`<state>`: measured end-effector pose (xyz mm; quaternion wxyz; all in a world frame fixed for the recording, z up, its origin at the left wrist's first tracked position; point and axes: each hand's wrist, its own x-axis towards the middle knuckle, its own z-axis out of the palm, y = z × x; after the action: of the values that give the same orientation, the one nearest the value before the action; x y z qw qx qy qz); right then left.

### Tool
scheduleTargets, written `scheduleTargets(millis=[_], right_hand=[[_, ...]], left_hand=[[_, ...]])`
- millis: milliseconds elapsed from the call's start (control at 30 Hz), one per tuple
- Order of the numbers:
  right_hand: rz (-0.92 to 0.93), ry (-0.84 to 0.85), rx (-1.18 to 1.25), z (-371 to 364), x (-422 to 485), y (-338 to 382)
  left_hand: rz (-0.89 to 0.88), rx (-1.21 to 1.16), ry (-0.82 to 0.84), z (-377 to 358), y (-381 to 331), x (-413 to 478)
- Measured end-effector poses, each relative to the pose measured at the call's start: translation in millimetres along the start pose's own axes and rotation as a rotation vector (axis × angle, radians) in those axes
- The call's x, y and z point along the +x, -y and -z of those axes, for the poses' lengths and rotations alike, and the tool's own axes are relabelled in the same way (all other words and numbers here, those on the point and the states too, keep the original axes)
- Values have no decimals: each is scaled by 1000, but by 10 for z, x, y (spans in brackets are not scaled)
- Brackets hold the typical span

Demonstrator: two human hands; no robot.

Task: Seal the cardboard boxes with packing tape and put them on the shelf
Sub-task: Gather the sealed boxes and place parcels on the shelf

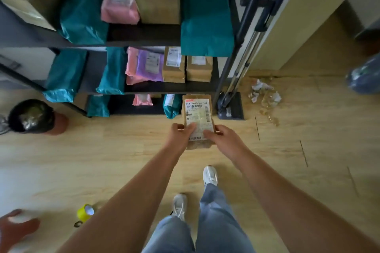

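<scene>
1. Held item. The cardboard box (197, 109) is carried label-up in both hands, above the wooden floor (123, 150) and in front of the right end of the lowest tier of the black shelving unit (144, 34). A white shipping label (198, 118) covers most of its upper face. The far end of the box overlaps the lowest tier in the view; whether it touches the shelf cannot be determined.

2. Hand state. The left hand (181, 132) grasps the near left corner of the box, with its fingers curled over the label. The right hand (221, 137) grasps the near right corner in the same manner. Both arms are extended forward.

3. Shelf contents. The tiers hold teal mailer bags (205, 20), pink mailer bags (119, 4), one purple mailer bag (149, 65) and labelled cardboard boxes (173, 65) standing side by side.

4. Surroundings.
- A yellow packing tape roll (85, 212) lies on the floor at lower left, well apart from the box.
- A bin lined with a black bag (30, 116) stands left of the shelf.
- A hand truck (231, 107) stands upright just right of the shelf.
- Crumpled scraps (265, 92) lie on the floor beside the hand truck.
- A blurred second person's hand (15, 227) is at the lower left corner.
</scene>
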<state>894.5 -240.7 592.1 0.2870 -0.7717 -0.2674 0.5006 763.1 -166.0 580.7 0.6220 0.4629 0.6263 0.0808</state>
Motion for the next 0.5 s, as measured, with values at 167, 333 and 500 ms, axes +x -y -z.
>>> scheduleTargets(millis=[167, 333, 500], right_hand=[[87, 53, -15, 405, 319, 577], [222, 48, -37, 664, 416, 1153], [341, 42, -20, 827, 345, 1820]], left_hand=[[-72, -102, -87, 13, -631, 139], [-148, -91, -212, 133, -1160, 115], [-256, -139, -225, 428, -1791, -20]])
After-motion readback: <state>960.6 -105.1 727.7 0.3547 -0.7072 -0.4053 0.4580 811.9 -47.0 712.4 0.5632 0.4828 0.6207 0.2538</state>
